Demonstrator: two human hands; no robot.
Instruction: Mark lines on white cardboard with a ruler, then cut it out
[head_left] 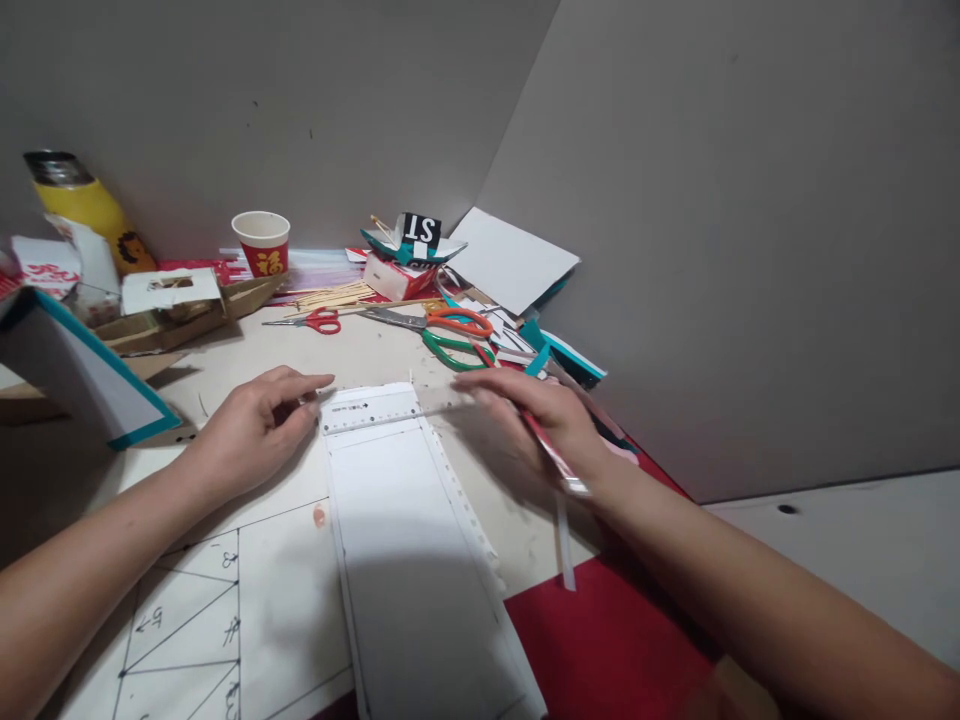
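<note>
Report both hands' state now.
Left hand: partly curled, at the left end of the ruler; grip cannot be told.
Right hand: holding a red pen or pencil.

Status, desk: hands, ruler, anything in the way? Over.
Left hand at left end of ruler, right hand by its right, gripping red stick. Ruler lies across white sheet. Nothing visibly blocking; red scissors lie beyond.

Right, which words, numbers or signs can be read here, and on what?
"福" on the paper cup.
"ST", upside down, on the black card.
Too small: print on the ruler.
Too unclear: writing on the line drawing, red print on the white wrapper, lettering on the box.
</note>
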